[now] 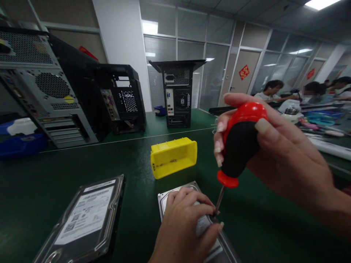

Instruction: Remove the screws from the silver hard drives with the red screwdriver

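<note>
My right hand (276,153) is wrapped round the red and black handle of a screwdriver (239,146), held upright with its shaft running down to a hard drive (175,191) on the green table. The tip meets the drive's top near its right edge. My left hand (183,223) lies on that drive, fingers curled, with thumb and forefinger pinched close to the screwdriver tip. Most of this drive is hidden under the hand. A second hard drive (85,219), label up, lies to the left, untouched.
A yellow plastic bin (173,157) sits just behind the drives. Three computer cases (46,91) (123,98) (178,95) stand along the back of the green table (55,171). Other people sit at a bench at the far right (274,91).
</note>
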